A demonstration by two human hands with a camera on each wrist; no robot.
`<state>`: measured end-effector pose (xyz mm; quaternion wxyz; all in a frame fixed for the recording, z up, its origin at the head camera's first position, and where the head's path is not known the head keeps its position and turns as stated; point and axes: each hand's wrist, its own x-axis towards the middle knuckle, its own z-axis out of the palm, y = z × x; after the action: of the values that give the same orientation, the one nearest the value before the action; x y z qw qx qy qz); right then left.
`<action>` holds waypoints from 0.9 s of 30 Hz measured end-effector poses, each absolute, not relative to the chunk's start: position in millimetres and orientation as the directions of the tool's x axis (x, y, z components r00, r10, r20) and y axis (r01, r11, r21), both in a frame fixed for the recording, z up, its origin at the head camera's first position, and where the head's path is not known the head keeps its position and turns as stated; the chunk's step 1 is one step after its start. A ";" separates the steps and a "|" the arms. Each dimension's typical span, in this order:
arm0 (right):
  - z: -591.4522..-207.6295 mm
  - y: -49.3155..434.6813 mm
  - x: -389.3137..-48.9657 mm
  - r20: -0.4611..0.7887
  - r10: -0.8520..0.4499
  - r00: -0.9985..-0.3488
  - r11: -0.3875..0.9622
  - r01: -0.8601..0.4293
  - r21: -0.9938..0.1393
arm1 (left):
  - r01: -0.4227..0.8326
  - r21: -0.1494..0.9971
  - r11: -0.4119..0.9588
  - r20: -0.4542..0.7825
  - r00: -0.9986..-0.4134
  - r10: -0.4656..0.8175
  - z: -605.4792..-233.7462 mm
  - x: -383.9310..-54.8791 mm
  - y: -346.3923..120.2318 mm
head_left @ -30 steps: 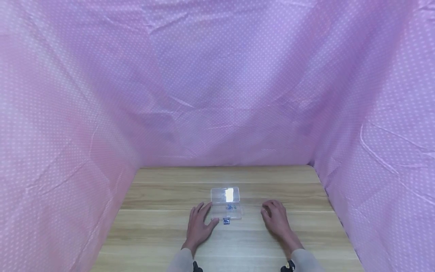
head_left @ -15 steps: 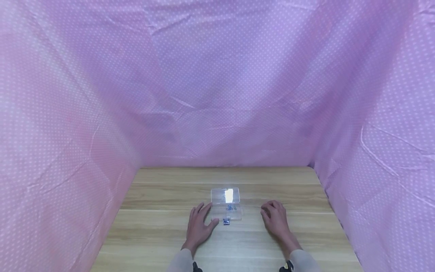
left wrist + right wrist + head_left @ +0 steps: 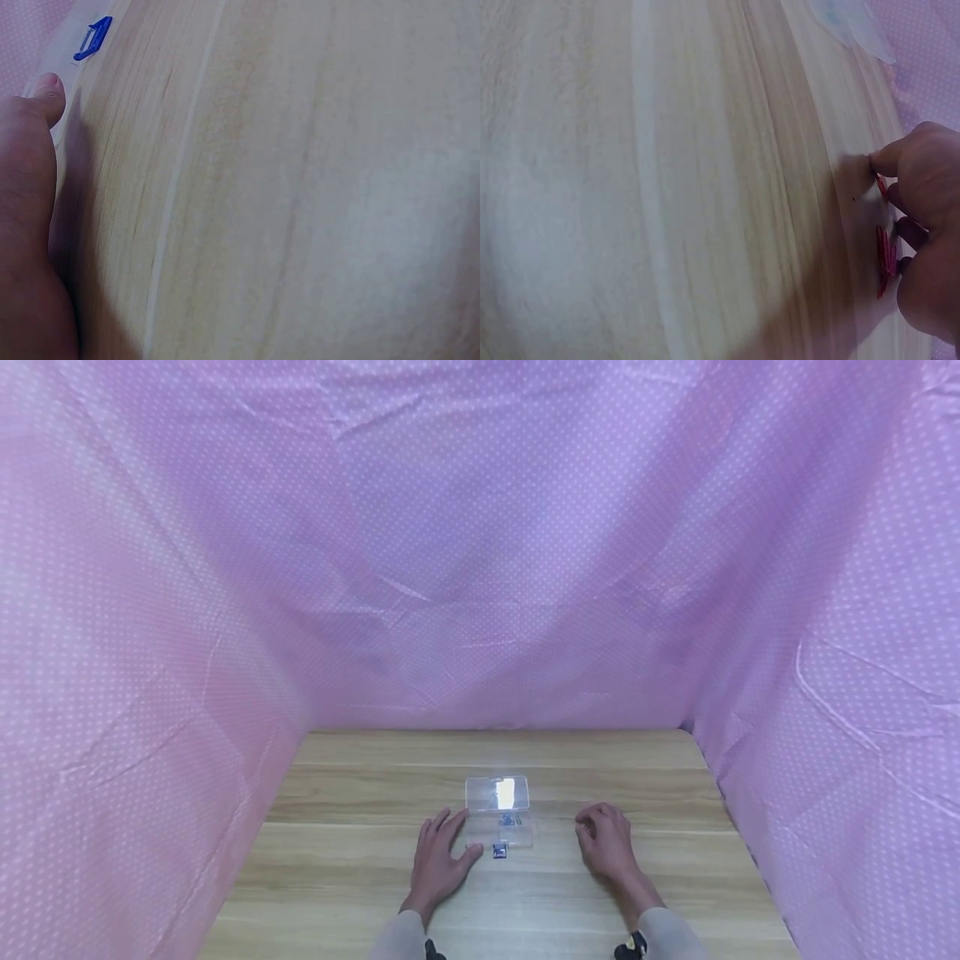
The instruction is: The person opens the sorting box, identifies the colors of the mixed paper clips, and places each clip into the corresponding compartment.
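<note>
A clear plastic box (image 3: 483,828) lies on the table with its lid (image 3: 483,793) folded back. Blue and green paper clips (image 3: 508,820) sit inside, and a blue clasp (image 3: 500,851) is at its front edge. My left hand (image 3: 437,864) rests at the box's left side, fingers spread, with index finger and thumb at its corners. To the box's right, my right hand (image 3: 607,841) has its fingers bent down at the tabletop. In the right wrist view, its thumb and a finger appear to pinch a red paper clip (image 3: 882,186). More red paper clips (image 3: 886,255) show under the curled fingers.
The wooden table (image 3: 360,777) has rounded far corners. Pink dotted cloth (image 3: 495,568) hangs behind it and along both sides. A bright light reflection lies on the open lid.
</note>
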<state>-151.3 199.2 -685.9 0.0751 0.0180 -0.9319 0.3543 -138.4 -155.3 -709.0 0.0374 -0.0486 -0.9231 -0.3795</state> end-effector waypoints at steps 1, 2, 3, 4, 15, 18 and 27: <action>-686.7 199.5 -152.0 0.154 0.022 -0.988 0.748 -0.086 -0.658 | 0.114 0.695 0.710 0.100 -0.993 0.061 -709.1 -138.2 -155.2; -687.1 199.7 -152.4 0.162 0.025 -0.986 0.745 -0.090 -0.661 | 0.112 0.693 0.712 0.097 -0.993 0.061 -709.0 -138.0 -155.1; -687.8 199.9 -152.5 0.169 0.031 -0.985 0.740 -0.092 -0.666 | 0.108 0.692 0.714 0.093 -0.994 0.061 -708.6 -137.8 -155.0; -688.5 200.0 -152.4 0.179 0.037 -0.983 0.735 -0.095 -0.672 | 0.108 0.690 0.716 0.092 -0.994 0.061 -708.6 -137.8 -154.9; -688.9 199.6 -154.2 0.191 0.085 -0.978 0.689 -0.081 -0.720 | 0.115 0.693 0.711 0.104 -0.993 0.059 -710.7 -138.5 -153.3; -688.9 201.1 -155.0 0.167 0.090 -0.982 0.683 -0.062 -0.728 | 0.112 0.696 0.709 0.103 -0.993 0.056 -711.1 -137.9 -152.4; -687.4 205.6 -154.7 0.122 0.105 -0.987 0.642 -0.026 -0.766 | 0.112 0.689 0.716 0.112 -0.993 0.047 -714.6 -136.9 -150.4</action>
<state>-154.7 205.6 -687.4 0.0777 -0.0217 -0.9029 0.4223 -136.9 -150.4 -714.6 0.0434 -0.0429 -0.9253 -0.3743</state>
